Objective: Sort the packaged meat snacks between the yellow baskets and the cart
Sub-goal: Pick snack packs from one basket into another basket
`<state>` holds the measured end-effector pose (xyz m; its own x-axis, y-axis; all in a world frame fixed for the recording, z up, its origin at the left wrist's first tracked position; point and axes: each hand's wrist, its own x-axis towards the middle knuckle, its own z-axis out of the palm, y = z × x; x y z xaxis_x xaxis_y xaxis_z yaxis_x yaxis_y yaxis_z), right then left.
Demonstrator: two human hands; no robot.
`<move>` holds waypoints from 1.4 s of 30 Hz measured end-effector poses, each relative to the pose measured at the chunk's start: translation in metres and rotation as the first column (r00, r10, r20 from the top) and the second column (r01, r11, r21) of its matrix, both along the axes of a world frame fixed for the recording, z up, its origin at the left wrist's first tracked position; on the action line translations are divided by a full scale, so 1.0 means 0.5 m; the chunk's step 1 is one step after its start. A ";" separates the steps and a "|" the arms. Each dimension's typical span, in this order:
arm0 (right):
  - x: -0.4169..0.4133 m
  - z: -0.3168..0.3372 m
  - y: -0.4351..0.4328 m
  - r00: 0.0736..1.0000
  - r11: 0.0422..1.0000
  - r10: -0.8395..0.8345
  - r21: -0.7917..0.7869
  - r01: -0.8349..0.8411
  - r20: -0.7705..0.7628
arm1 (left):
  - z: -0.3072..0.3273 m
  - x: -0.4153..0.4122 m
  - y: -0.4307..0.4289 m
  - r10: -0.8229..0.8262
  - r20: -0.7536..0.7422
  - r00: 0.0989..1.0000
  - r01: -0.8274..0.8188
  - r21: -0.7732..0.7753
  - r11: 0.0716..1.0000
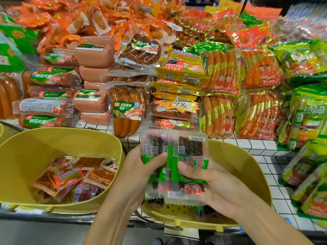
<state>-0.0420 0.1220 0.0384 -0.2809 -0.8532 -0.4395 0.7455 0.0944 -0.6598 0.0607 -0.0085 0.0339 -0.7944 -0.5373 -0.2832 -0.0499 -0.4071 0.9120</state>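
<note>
Packaged meat snacks [190,147], a small fanned stack of clear packets with green labels and dark strips inside, sit in the lower centre of the head view, held above the right yellow basket [235,161]. The left hand [139,167] curls around the stack's left edge; the right hand [212,183] grips from the right, thumb pressed on the front label, fingers underneath. Both forearms rise from the bottom edge, palms turned inward. The left yellow basket [62,133], lower left, holds orange and red packets [70,177]. Sausage packs [127,110] crowd the white gridded desk [261,147] across the upper frame. The step looks like gathering one kind; next probably calls for lowering the stack into the matching basket; no cart is clearly visible.
</note>
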 end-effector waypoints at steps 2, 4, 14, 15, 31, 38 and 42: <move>0.000 -0.002 0.006 0.999 0.999 -0.036 0.035 0.036 -0.012 | 0.001 0.000 -0.001 -0.013 0.011 1.000 0.013 -0.035 0.999; -0.002 -0.002 0.012 0.998 0.996 -0.060 0.057 0.061 -0.025 | 0.002 0.004 -0.003 -0.070 -0.015 0.997 0.070 0.052 0.996; -0.002 -0.021 0.080 0.980 0.975 -0.176 0.119 0.186 -0.091 | 0.009 -0.019 0.035 -0.121 0.018 0.992 0.121 -0.013 0.993; 0.000 -0.021 0.090 0.976 0.970 -0.198 0.126 0.209 -0.095 | 0.016 -0.020 0.038 -0.181 -0.009 0.984 0.181 0.056 0.982; 0.211 -0.058 0.429 0.500 0.503 -0.864 0.090 0.859 0.054 | -0.017 -0.046 0.303 -0.554 0.147 0.819 0.536 0.150 0.831; 0.355 -0.089 0.716 -0.022 -0.020 -1.000 0.221 0.975 0.010 | -0.066 -0.077 0.538 -0.725 0.199 0.659 0.734 0.040 0.678; 0.405 -0.154 0.858 -0.195 -0.177 -0.980 0.263 0.948 0.044 | -0.133 -0.118 0.661 -0.766 0.284 0.576 0.813 -0.102 0.573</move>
